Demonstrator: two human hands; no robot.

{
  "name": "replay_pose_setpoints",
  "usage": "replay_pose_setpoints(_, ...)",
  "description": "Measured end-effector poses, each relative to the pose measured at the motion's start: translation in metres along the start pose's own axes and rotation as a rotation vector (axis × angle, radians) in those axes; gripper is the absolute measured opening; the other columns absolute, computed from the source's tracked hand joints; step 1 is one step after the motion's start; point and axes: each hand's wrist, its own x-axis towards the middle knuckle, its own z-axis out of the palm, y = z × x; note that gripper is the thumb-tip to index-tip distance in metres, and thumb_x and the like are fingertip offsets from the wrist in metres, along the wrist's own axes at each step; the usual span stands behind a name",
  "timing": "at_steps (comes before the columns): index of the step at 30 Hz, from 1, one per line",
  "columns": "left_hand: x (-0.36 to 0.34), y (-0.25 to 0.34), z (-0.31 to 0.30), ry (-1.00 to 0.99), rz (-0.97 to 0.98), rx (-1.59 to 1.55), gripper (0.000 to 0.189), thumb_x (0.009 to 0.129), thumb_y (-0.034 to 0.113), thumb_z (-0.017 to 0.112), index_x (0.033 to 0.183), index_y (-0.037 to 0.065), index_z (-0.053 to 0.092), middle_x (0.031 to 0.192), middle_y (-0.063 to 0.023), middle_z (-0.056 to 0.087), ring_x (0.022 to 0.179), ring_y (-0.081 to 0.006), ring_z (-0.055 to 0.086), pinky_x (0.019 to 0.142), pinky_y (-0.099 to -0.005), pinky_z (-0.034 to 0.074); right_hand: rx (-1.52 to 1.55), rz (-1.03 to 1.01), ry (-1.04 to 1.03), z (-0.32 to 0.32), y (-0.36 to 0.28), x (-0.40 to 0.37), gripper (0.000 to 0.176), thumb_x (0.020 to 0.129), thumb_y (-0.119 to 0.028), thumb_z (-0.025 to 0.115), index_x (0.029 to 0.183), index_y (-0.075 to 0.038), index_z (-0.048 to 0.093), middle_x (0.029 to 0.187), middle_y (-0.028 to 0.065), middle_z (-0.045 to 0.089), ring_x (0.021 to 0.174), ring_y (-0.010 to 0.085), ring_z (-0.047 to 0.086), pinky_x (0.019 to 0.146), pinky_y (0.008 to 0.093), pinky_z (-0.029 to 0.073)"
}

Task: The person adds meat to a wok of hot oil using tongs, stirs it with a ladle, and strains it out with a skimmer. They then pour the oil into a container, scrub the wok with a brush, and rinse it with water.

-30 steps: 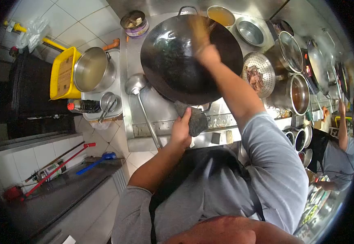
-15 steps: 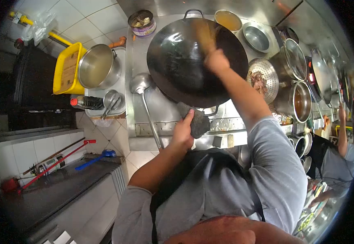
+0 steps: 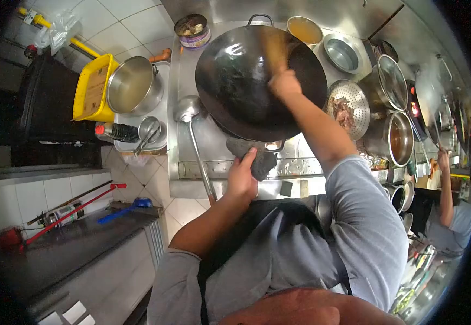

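A large black wok [image 3: 235, 92] sits on the steel stove, its inside dark and shiny. My right hand [image 3: 285, 85] is closed round a tan wok brush [image 3: 275, 50], smeared by motion, over the wok's right inner side. My left hand [image 3: 243, 177] pinches a dark grey cloth [image 3: 249, 154] against the wok's near rim, beside the near loop handle [image 3: 275, 147]. Left of the wok lies a long-handled steel ladle [image 3: 197, 146], its bowl toward the back.
A perforated strainer [image 3: 348, 108] with meat pieces, a steel bowl [image 3: 342, 53] and a bowl of yellowish liquid [image 3: 304, 31] stand right and behind. A pot [image 3: 132, 86] and a dark bottle [image 3: 116, 131] are at left. A co-worker [image 3: 449, 211] stands far right.
The cloth in my left hand has shifted slightly left, up against the wok's rim. My right hand remains over the wok with the brush blurred. The view has shifted slightly.
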Motion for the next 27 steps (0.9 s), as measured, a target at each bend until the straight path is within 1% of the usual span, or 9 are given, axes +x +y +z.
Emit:
replay_pose_setpoints(7, -0.007, 0.000, -0.005, -0.012, -0.050, -0.207, 0.042, 0.091, 0.014, 0.066, 0.125, -0.003, 0.047, 0.121, -0.0142, 0.059, 0.110, -0.0247, 0.060, 0.096, -0.0387, 0.049, 0.087, -0.438, -0.995, -0.116, 0.034, -0.086, 0.092, 0.067, -0.030, 0.079, 0.149, -0.019, 0.039, 0.131, 0.0151, 0.060, 0.118, 0.0275, 0.057, 0.104, 0.0327, 0.039)
replay_pose_setpoints(9, -0.012, 0.000, -0.002, 0.005, -0.003, -0.122, 0.042, 0.092, 0.014, 0.065, 0.126, -0.002, 0.047, 0.121, -0.0135, 0.059, 0.110, -0.0242, 0.060, 0.096, -0.0386, 0.049, -0.213, -0.954, -0.379, -0.118, 0.064, -0.052, 0.094, 0.077, -0.028, 0.074, 0.154, -0.016, 0.023, 0.126, 0.0184, 0.060, 0.116, 0.0288, 0.060, 0.099, 0.0389, 0.046)
replay_pose_setpoints(10, -0.020, -0.001, -0.003, 0.001, 0.006, -0.118, 0.042, 0.092, 0.014, 0.065, 0.126, -0.002, 0.047, 0.121, -0.0135, 0.059, 0.110, -0.0242, 0.060, 0.096, -0.0386, 0.049, -0.462, -0.059, -0.009, -0.125, 0.078, -0.064, 0.084, 0.086, -0.026, 0.064, 0.154, -0.015, 0.015, 0.121, 0.0262, 0.055, 0.107, 0.0341, 0.063, 0.090, 0.0430, 0.052)
replay_pose_setpoints(13, -0.044, -0.002, -0.009, -0.150, 0.181, 0.198, 0.044, 0.091, 0.016, 0.066, 0.127, -0.002, 0.047, 0.120, -0.0135, 0.059, 0.110, -0.0245, 0.059, 0.097, -0.0381, 0.048, 0.025, 0.085, 0.428, -0.104, 0.054, -0.061, 0.076, 0.089, -0.023, 0.056, 0.153, -0.013, 0.017, 0.122, 0.0302, 0.050, 0.099, 0.0373, 0.065, 0.084, 0.0441, 0.055)
replay_pose_setpoints(15, -0.064, -0.005, -0.014, 0.019, 0.038, 0.092, 0.046, 0.091, 0.016, 0.066, 0.128, -0.003, 0.046, 0.120, -0.0135, 0.058, 0.111, -0.0246, 0.058, 0.097, -0.0376, 0.047, -0.124, 0.031, 0.415, -0.003, 0.074, 0.020, 0.080, 0.088, -0.022, 0.059, 0.154, -0.012, 0.015, 0.124, 0.0278, 0.050, 0.103, 0.0396, 0.064, 0.086, 0.0432, 0.054)
replay_pose_setpoints(16, -0.068, -0.014, -0.027, 0.095, 0.047, 0.126, 0.045, 0.091, 0.016, 0.066, 0.128, -0.001, 0.046, 0.119, -0.0133, 0.059, 0.110, -0.0252, 0.059, 0.095, -0.0398, 0.049, 0.133, 0.199, 0.243, -0.011, 0.034, -0.023, 0.051, 0.079, -0.031, 0.069, 0.123, -0.007, 0.063, 0.126, 0.0279, 0.058, 0.102, 0.0355, 0.066, 0.085, 0.0439, 0.055)
replay_pose_setpoints(18, -0.090, -0.032, -0.056, 0.128, 0.148, 0.134, 0.043, 0.091, 0.015, 0.065, 0.127, 0.000, 0.047, 0.117, -0.0134, 0.060, 0.108, -0.0259, 0.060, 0.093, -0.0416, 0.050, -0.338, -0.488, -0.455, 0.008, 0.003, -0.039, 0.070, 0.077, -0.033, 0.067, 0.141, -0.012, 0.048, 0.114, 0.0217, 0.067, 0.100, 0.0337, 0.066, 0.084, 0.0430, 0.054)
replay_pose_setpoints(25, -0.211, -0.074, -0.129, 0.480, 0.290, 0.024, 0.032, 0.095, 0.013, 0.060, 0.123, 0.002, 0.049, 0.109, -0.0136, 0.063, 0.102, -0.0291, 0.063, 0.090, -0.0454, 0.053, -0.174, -0.479, -0.790, -0.098, 0.061, -0.072, 0.083, 0.069, -0.032, 0.073, 0.144, -0.013, 0.044, 0.113, 0.0206, 0.067, 0.095, 0.0333, 0.065, 0.084, 0.0402, 0.052)
replay_pose_setpoints(27, -0.230, -0.088, -0.152, 0.500, 0.285, 0.000, 0.032, 0.096, 0.016, 0.059, 0.123, 0.001, 0.050, 0.110, -0.0134, 0.064, 0.102, -0.0289, 0.063, 0.090, -0.0452, 0.052, -0.346, -0.083, 0.249, -0.065, 0.130, -0.030, 0.074, 0.077, -0.025, 0.070, 0.143, -0.009, 0.041, 0.110, 0.0291, 0.063, 0.097, 0.0373, 0.067, 0.081, 0.0433, 0.055)
